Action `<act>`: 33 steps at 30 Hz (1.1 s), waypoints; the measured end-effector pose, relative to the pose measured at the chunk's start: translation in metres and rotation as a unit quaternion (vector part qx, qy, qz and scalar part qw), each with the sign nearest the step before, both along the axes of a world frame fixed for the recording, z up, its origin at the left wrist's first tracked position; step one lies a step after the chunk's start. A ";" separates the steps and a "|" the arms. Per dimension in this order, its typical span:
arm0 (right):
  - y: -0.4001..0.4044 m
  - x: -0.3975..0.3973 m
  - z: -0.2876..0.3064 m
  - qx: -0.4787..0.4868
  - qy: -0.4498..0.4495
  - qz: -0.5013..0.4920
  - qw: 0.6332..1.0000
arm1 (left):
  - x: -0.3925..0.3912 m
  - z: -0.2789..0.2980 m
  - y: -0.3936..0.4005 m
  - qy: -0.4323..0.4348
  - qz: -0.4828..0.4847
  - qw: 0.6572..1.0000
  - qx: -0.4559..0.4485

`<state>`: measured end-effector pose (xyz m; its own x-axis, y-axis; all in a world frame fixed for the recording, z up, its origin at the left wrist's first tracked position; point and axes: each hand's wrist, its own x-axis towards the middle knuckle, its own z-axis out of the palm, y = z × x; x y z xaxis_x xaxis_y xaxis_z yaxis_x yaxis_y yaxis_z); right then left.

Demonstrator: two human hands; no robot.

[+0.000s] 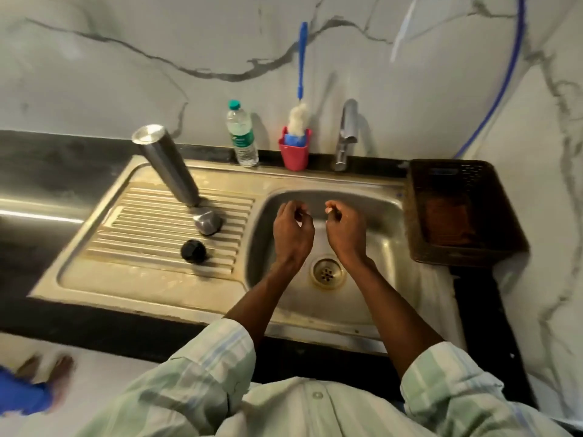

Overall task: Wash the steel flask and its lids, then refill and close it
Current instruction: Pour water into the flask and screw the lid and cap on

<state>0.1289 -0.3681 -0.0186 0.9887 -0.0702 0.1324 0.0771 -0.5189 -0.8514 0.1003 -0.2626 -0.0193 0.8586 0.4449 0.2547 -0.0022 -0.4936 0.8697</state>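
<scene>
Nearest the camera: pale green striped sleeves [202, 367], rolled to the forearm, w/ both arms reaching fwd over the front rim of the steel sink [164, 304].

Left hand [291, 230]: above the basin, fingers loosely curled, holds nothing. Right hand [345, 230]: just beside it, apart from it, same height, fingers loosely curled; a small pale spot shows at the fingertips, cannot tell what it is. The drain [327, 272] lies in the basin floor below and between the wrists.

Left of the basin, ribbed drainboard [142, 228]. On it, nearest: black lid [193, 251], lying alone. Just beyond: steel lid [208, 220], resting on the ribs. The steel flask [167, 165] stands inverted on the drainboard, mouth down, base up, its mouth end right next to the steel lid; contact btwn the two cannot be told.

Right of the sink: dark brown basket [473, 250] on the black counter [47, 159].

Back edge, left to right: clear water bottle [241, 134] w/ green cap, upright; red cup [294, 151] holding a bottle brush [301, 70] w/ blue handle, bristles down; chrome tap [347, 134]. Behind: marble wall w/ a blue hose [504, 80] curving down toward the basket.
</scene>
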 end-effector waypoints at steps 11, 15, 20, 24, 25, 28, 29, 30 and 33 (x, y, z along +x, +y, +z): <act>0.185 -0.018 -0.010 0.075 0.062 0.030 0.995 | -0.013 0.015 0.193 -0.131 0.078 0.988 0.013; 0.238 -0.011 -0.006 0.094 0.066 0.012 0.993 | -0.016 0.012 0.250 -0.152 0.127 0.979 -0.039; 0.281 0.003 0.007 0.158 0.138 -0.010 0.978 | -0.005 0.009 0.329 0.035 0.194 0.946 -0.256; 0.300 0.029 0.023 0.233 0.258 0.001 0.937 | 0.021 0.011 0.374 0.271 0.058 0.842 -0.462; 0.303 0.037 0.026 0.245 0.286 -0.009 0.926 | 0.026 0.012 0.379 0.298 0.030 0.821 -0.486; 0.313 0.057 0.037 0.282 0.369 -0.001 0.886 | 0.041 0.017 0.386 0.334 -0.004 0.780 -0.528; 0.315 0.062 0.040 0.294 0.398 0.004 0.869 | 0.048 0.018 0.387 0.344 -0.011 0.772 -0.534; 0.317 0.067 0.042 0.303 0.425 0.007 0.853 | 0.055 0.018 0.389 0.353 -0.020 0.761 -0.543; 0.325 0.079 0.044 0.317 0.483 0.016 0.816 | 0.067 0.019 0.390 0.372 -0.051 0.730 -0.570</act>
<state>0.2080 -0.0431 0.0251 0.6122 0.2068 -0.7631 -0.7846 0.0392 -0.6188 0.1671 0.1278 -0.0001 0.6144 -0.0735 -0.7855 0.6944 0.5230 0.4942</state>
